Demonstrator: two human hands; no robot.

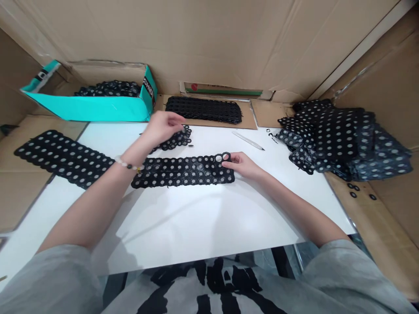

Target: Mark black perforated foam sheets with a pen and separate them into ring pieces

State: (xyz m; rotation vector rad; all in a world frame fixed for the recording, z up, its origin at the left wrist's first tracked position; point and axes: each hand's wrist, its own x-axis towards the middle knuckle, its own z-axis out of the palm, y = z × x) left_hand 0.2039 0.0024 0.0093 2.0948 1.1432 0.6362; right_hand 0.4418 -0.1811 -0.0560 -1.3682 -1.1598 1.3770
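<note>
The right hand (pixel 241 165) lies on the near end of a black perforated strip (pixel 183 173) running lengthwise across the white tabletop (pixel 196 218), possibly pinching its end ring, while the left hand (pixel 163 127), fingers loosely together, hovers over a smaller perforated piece (pixel 175 140) beyond it.

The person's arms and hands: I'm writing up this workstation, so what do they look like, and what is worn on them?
Both arms are bare below the loose, short grey sleeves of a T-shirt with a bold black print. The left hand and right hand are ungloved. A bracelet of pale round beads with a dark bead sits on the left wrist.
</note>
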